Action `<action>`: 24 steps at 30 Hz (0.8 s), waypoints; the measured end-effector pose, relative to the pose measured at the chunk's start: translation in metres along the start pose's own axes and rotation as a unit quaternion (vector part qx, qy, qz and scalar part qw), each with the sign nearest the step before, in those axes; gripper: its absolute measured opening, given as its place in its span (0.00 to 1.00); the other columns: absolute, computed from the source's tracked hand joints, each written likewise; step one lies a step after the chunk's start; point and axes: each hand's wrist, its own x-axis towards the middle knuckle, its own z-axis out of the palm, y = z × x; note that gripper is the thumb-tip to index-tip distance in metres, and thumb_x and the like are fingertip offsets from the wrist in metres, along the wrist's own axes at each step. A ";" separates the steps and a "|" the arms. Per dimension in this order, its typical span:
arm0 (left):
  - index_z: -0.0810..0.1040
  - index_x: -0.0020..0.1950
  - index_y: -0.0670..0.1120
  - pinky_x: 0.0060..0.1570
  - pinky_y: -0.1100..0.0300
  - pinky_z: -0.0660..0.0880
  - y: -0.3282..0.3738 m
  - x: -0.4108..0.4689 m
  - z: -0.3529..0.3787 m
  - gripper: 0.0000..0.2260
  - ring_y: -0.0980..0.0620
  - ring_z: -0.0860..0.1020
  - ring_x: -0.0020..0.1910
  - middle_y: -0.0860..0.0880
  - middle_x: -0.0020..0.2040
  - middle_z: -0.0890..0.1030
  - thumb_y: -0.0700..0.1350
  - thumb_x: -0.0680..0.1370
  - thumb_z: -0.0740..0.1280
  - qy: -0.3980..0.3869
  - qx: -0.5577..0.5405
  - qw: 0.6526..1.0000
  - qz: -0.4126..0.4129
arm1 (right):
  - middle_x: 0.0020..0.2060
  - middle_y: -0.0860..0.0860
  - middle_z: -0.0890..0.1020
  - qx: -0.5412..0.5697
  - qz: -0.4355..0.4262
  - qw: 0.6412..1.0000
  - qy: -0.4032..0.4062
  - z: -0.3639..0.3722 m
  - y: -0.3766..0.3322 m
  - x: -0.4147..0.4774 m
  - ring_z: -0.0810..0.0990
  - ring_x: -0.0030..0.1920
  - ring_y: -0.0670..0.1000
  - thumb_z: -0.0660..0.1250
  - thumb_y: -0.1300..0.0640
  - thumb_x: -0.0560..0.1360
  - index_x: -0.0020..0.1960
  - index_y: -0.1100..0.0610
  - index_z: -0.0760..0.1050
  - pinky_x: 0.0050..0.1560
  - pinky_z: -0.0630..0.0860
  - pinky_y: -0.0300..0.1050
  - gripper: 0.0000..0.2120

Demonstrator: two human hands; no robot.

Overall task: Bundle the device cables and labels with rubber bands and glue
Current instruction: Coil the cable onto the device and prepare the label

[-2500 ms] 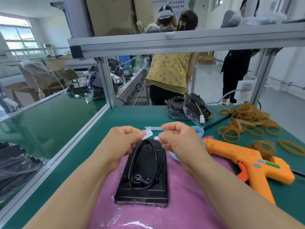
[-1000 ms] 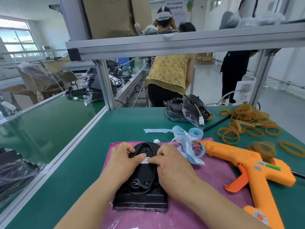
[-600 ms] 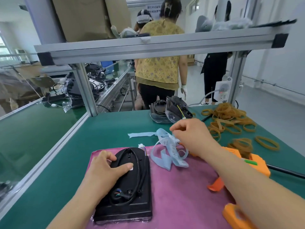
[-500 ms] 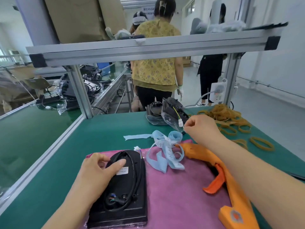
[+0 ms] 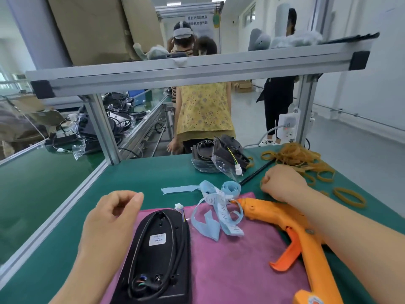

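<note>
With the left hand [image 5: 109,218] loosely curled and empty beside the device [image 5: 157,255], let the right hand [image 5: 282,183], apparently pinching one rubber band [image 5: 262,185], lift it clear of the pile [image 5: 300,157].

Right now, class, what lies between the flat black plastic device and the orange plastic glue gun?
In the head view, a loose tangled curl of pale blue label tape lies there, resting on the purple-pink cloth.

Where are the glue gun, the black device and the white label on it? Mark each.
glue gun [image 5: 274,212]: head view, orange barrel behind the nozzle.
black device [image 5: 156,263]: head view, flat back inside the cable loop.
white label [image 5: 157,239]: head view, centre of the sticker.
</note>
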 end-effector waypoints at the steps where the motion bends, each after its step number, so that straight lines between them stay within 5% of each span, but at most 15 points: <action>1: 0.81 0.40 0.57 0.42 0.63 0.70 0.001 -0.001 0.001 0.05 0.65 0.78 0.40 0.61 0.42 0.82 0.52 0.77 0.69 -0.005 -0.007 1.000 0.003 | 0.39 0.52 0.80 0.006 -0.023 1.000 0.009 -0.008 -0.007 -0.007 0.80 0.43 0.55 0.66 0.57 0.75 0.40 0.57 0.77 0.38 0.75 0.46 0.06; 3: 0.82 0.40 0.57 0.43 0.64 0.70 0.007 -0.002 0.005 0.06 0.68 0.78 0.39 0.64 0.41 0.82 0.51 0.77 0.69 -0.019 -0.022 1.000 0.010 | 0.40 0.50 0.81 0.005 -0.091 0.996 0.015 -0.026 -0.028 -0.024 0.80 0.43 0.53 0.66 0.58 0.75 0.42 0.53 0.79 0.38 0.78 0.45 0.05; 6: 0.82 0.42 0.58 0.44 0.67 0.70 0.020 -0.004 0.015 0.05 0.67 0.79 0.43 0.64 0.43 0.83 0.51 0.77 0.68 -0.058 -0.033 0.997 0.038 | 0.35 0.41 0.75 0.029 -0.215 0.976 0.006 -0.046 -0.065 -0.055 0.75 0.40 0.47 0.65 0.61 0.73 0.35 0.47 0.74 0.34 0.68 0.39 0.11; 11: 0.81 0.50 0.55 0.44 0.73 0.73 0.038 -0.003 0.024 0.05 0.60 0.80 0.45 0.60 0.47 0.83 0.47 0.77 0.68 -0.183 -0.040 0.978 0.089 | 0.34 0.44 0.78 0.120 -0.343 0.931 -0.031 -0.049 -0.114 -0.100 0.76 0.36 0.45 0.67 0.59 0.73 0.43 0.50 0.81 0.35 0.70 0.36 0.06; 14: 0.81 0.49 0.47 0.51 0.49 0.79 0.041 -0.004 0.021 0.04 0.45 0.83 0.44 0.44 0.44 0.85 0.46 0.76 0.72 -0.231 -0.080 0.969 0.038 | 0.35 0.47 0.81 0.197 -0.341 0.919 -0.026 -0.039 -0.127 -0.112 0.77 0.35 0.47 0.69 0.58 0.71 0.43 0.53 0.81 0.33 0.71 0.39 0.03; 19: 0.84 0.43 0.46 0.40 0.65 0.76 0.021 0.001 -0.008 0.09 0.55 0.78 0.34 0.48 0.33 0.81 0.51 0.71 0.73 -0.322 -0.073 0.943 -0.048 | 0.42 0.47 0.83 0.354 -0.278 0.891 -0.060 -0.013 -0.129 -0.123 0.79 0.39 0.45 0.73 0.58 0.69 0.47 0.50 0.80 0.46 0.78 0.43 0.08; 22: 0.81 0.34 0.44 0.39 0.60 0.76 0.001 0.013 -0.021 0.11 0.50 0.76 0.33 0.46 0.31 0.78 0.43 0.77 0.70 -0.232 -0.100 0.959 -0.132 | 0.40 0.52 0.82 0.257 -0.250 0.932 -0.055 -0.002 -0.123 -0.121 0.76 0.37 0.48 0.71 0.52 0.71 0.45 0.56 0.78 0.44 0.76 0.47 0.08; 24: 0.78 0.36 0.42 0.36 0.60 0.73 -0.014 0.023 -0.028 0.12 0.50 0.75 0.32 0.45 0.32 0.80 0.42 0.79 0.68 -0.123 -0.108 0.971 -0.172 | 0.40 0.61 0.82 0.156 -0.235 0.952 -0.116 0.005 -0.121 -0.119 0.76 0.35 0.53 0.66 0.47 0.75 0.40 0.62 0.77 0.40 0.77 0.48 0.17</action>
